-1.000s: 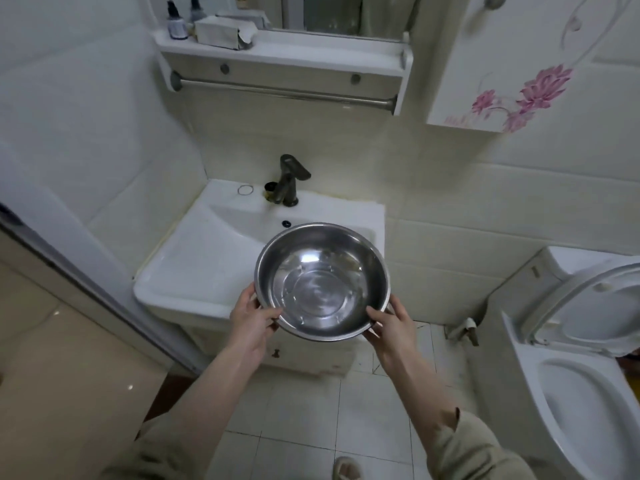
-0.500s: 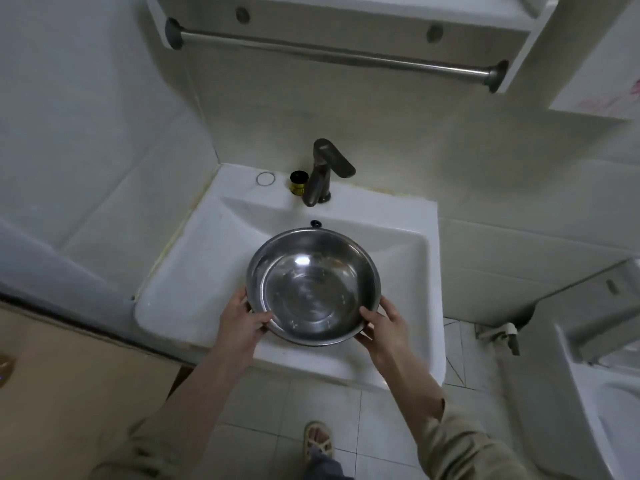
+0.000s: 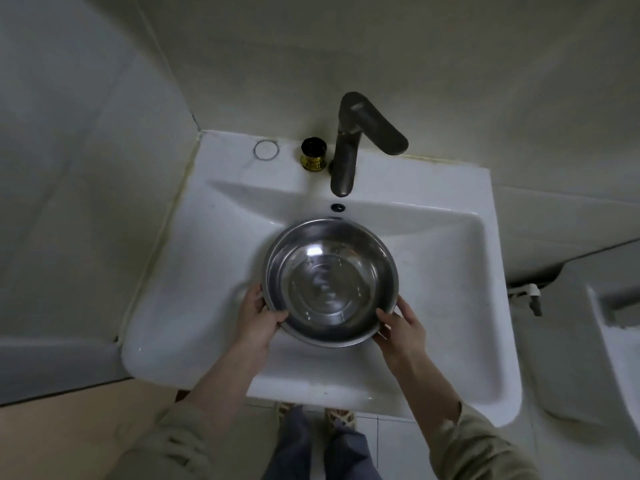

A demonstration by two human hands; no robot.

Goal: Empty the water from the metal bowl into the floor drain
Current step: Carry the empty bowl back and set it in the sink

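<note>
A round metal bowl (image 3: pixel 330 282) is held level over the basin of a white sink (image 3: pixel 194 317), a little in front of the tap. My left hand (image 3: pixel 258 318) grips its left rim and my right hand (image 3: pixel 401 323) grips its right rim, thumbs inside the edge. The bowl's shiny inside shows ripples and reflections, so a thin layer of water may lie in it. No floor drain is in sight.
A dark tap (image 3: pixel 349 147) stands at the sink's back edge, with a small brass-and-black cap (image 3: pixel 313 154) beside it. A toilet tank (image 3: pixel 616 327) is at the right. Tiled walls close in at left and behind. My feet (image 3: pixel 315 415) stand on the tiled floor below the sink.
I have stepped closer and now look straight down on the sink. The bowl, still in both hands, has moved forward from in front of the sink to over its basin.
</note>
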